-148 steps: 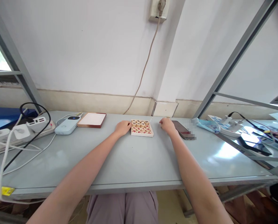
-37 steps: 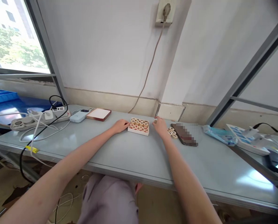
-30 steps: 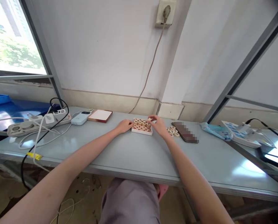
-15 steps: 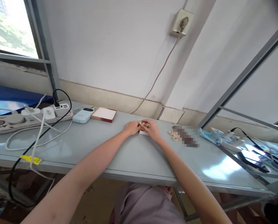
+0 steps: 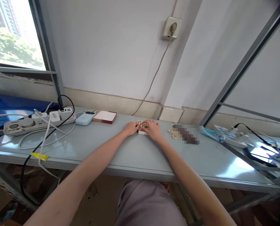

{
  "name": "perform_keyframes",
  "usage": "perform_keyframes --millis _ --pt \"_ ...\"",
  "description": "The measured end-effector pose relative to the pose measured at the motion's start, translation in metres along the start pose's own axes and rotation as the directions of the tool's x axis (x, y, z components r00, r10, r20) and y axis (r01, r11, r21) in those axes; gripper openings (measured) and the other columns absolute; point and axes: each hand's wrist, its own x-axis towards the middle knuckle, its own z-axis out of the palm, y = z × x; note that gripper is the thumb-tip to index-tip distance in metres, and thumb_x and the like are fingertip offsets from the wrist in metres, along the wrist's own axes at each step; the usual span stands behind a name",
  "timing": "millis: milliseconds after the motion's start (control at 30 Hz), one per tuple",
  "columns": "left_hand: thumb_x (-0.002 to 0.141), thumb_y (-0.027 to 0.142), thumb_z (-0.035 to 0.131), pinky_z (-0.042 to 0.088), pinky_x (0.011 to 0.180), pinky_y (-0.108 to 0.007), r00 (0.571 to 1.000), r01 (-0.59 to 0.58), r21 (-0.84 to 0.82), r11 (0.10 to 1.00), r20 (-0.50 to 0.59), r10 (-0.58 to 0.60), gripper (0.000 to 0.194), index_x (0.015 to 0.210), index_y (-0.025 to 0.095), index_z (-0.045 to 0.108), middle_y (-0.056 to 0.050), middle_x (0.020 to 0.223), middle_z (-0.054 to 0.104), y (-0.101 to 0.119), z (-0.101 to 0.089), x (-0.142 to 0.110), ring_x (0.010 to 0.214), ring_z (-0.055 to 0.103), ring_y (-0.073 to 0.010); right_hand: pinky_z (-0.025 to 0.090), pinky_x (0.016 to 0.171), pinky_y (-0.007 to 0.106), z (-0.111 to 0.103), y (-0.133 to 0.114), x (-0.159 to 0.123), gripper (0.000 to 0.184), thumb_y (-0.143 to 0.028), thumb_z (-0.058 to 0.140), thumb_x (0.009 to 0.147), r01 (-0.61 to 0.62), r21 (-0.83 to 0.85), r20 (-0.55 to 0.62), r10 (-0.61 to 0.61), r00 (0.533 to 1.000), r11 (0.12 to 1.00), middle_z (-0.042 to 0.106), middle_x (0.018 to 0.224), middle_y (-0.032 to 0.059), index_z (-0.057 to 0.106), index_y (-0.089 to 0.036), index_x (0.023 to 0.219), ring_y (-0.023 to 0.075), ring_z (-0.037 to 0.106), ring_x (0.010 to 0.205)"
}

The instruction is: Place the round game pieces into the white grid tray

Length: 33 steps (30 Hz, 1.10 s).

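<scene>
A small white tray (image 5: 141, 126) of round wooden chess pieces with red and dark characters sits at the back of the grey table (image 5: 135, 155). My left hand (image 5: 130, 128) is curled against the tray's left edge. My right hand (image 5: 154, 130) lies over the tray's right side, its fingers bent down onto the pieces and hiding most of them. What those fingers hold, if anything, is hidden. A few loose pieces (image 5: 172, 134) lie on the table just right of my right hand.
A phone (image 5: 186, 137) lies beside the loose pieces, with a blue packet (image 5: 210, 133) and a power strip (image 5: 230, 139) further right. At the left are a red-edged flat box (image 5: 104, 116), a pale blue device (image 5: 84, 118), and a power strip (image 5: 24, 124) with cables.
My right hand has come in from the table on the right and now covers the tray's right side. Loose pieces have appeared by the phone. My left hand has stayed at the tray's left edge.
</scene>
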Motion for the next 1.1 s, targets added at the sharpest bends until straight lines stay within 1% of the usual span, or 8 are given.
perform_keyframes --millis 67,233,367,567,933,1033,1067,1100 --pt "0.088 0.043 0.030 0.039 0.064 -0.027 1.000 0.006 0.000 1.000 0.001 -0.006 0.045 0.081 0.017 0.065 -0.011 0.090 0.068 -0.001 0.001 0.001 0.079 0.061 -0.0217 0.028 0.076 0.032 -0.004 0.000 -0.001 0.022 -0.039 0.051 0.084 -0.018 -0.056 -0.011 0.017 1.000 0.998 0.063 0.098 0.0061 0.059 -0.021 0.094 0.0211 0.050 0.094" --pt "0.089 0.043 0.028 0.039 0.065 -0.027 1.000 -0.020 -0.009 1.000 0.017 0.020 0.046 0.081 0.018 0.065 -0.010 0.090 0.068 -0.001 0.002 0.001 0.080 0.060 -0.0211 0.026 0.075 0.034 -0.009 0.002 -0.003 0.025 -0.038 0.046 0.086 -0.057 -0.129 0.077 0.067 0.995 0.990 0.063 0.088 0.0053 0.062 -0.020 0.079 0.0214 0.050 0.090" --pt "0.089 0.040 0.027 0.039 0.065 -0.027 1.000 -0.021 -0.003 1.000 0.016 0.021 0.045 0.078 0.018 0.065 -0.009 0.089 0.068 -0.001 0.001 0.001 0.079 0.059 -0.0204 0.026 0.075 0.034 -0.006 0.001 -0.003 0.026 -0.036 0.043 0.088 -0.040 -0.139 0.108 0.056 0.993 0.989 0.062 0.092 0.0055 0.063 -0.021 0.082 0.0206 0.050 0.090" --pt "0.088 0.041 0.027 0.039 0.065 -0.026 1.000 -0.019 -0.004 1.000 0.014 0.019 0.045 0.075 0.018 0.064 -0.008 0.087 0.067 -0.003 0.002 0.003 0.079 0.059 -0.0203 0.026 0.075 0.034 -0.005 0.003 -0.003 0.026 -0.033 0.041 0.089 -0.030 -0.183 0.062 0.042 0.997 0.983 0.063 0.092 0.0069 0.063 -0.020 0.086 0.0214 0.050 0.090" --pt "0.088 0.039 0.028 0.038 0.065 -0.026 1.000 -0.019 -0.012 1.000 0.009 0.019 0.044 0.070 0.018 0.062 -0.008 0.085 0.068 -0.003 0.004 0.004 0.078 0.058 -0.0195 0.026 0.076 0.035 -0.008 -0.005 -0.005 0.024 -0.030 0.041 0.088 0.025 -0.176 0.087 -0.010 0.996 0.984 0.064 0.094 0.0068 0.064 -0.021 0.087 0.0214 0.051 0.091" --pt "0.087 0.037 0.030 0.038 0.064 -0.026 1.000 -0.019 -0.033 0.999 0.018 0.020 0.041 0.069 0.018 0.062 -0.008 0.084 0.067 -0.005 0.004 0.005 0.077 0.058 -0.0193 0.027 0.077 0.037 -0.026 0.008 0.000 0.026 -0.028 0.041 0.087 -0.076 -0.215 -0.034 0.071 0.997 0.974 0.065 0.088 0.0087 0.065 -0.019 0.083 0.0223 0.052 0.087" --pt "0.087 0.036 0.030 0.038 0.063 -0.026 1.000 -0.017 -0.040 0.999 0.019 0.018 0.041 0.068 0.018 0.061 -0.008 0.083 0.067 -0.005 0.004 0.006 0.077 0.058 -0.0192 0.027 0.078 0.038 -0.035 0.018 0.000 0.028 -0.027 0.039 0.087 -0.193 -0.235 -0.142 0.163 0.976 0.953 0.066 0.086 0.0105 0.065 -0.018 0.084 0.0233 0.053 0.086" --pt "0.087 0.035 0.030 0.038 0.063 -0.026 1.000 -0.016 -0.046 0.999 0.020 0.017 0.040 0.068 0.018 0.061 -0.008 0.083 0.067 -0.005 0.004 0.006 0.076 0.057 -0.0192 0.027 0.078 0.040 -0.043 0.031 -0.001 0.030 -0.027 0.036 0.087 -0.355 -0.235 -0.282 0.286 0.916 0.905 0.065 0.088 0.0124 0.065 -0.016 0.089 0.0246 0.053 0.087"
